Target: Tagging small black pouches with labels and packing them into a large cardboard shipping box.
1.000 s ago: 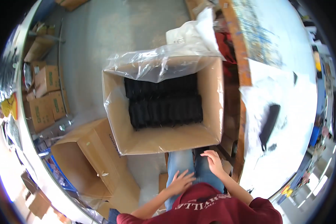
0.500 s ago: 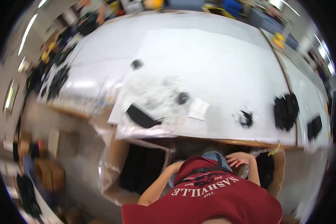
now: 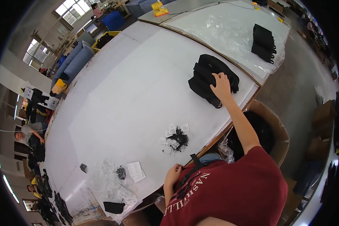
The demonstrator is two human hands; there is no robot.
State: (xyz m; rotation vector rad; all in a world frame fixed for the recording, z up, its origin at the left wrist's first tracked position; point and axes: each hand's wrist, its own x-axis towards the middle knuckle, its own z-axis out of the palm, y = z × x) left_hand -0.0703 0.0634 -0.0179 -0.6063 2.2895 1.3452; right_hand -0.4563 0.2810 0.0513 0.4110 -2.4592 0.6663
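Observation:
My right hand [image 3: 221, 86] rests over a pile of black fabric pouches [image 3: 203, 77] near the table's right edge. Its thumb and fingers are apart and bent on the top of the pile, with nothing visibly gripped. Close to my body, at the front edge of the white table [image 3: 113, 101], is my left hand [image 3: 172, 175]. Its fingers curl by the shirt hem and are partly hidden, so I cannot make out a hold. Between the hands lies a heap of white tags with black strings [image 3: 177, 139].
Clear plastic bags [image 3: 109, 180], a stack of white labels [image 3: 135, 171] and a black pouch [image 3: 114, 207] lie at the lower left. More black pouches [image 3: 263, 43] lie on a second table. An open carton [image 3: 280, 132] stands below on the right. A person [image 3: 28, 132] is at the far left.
My view has turned to the right. My right hand has gone from beside my waist up onto the black pouch pile. My left hand now shows near the table edge.

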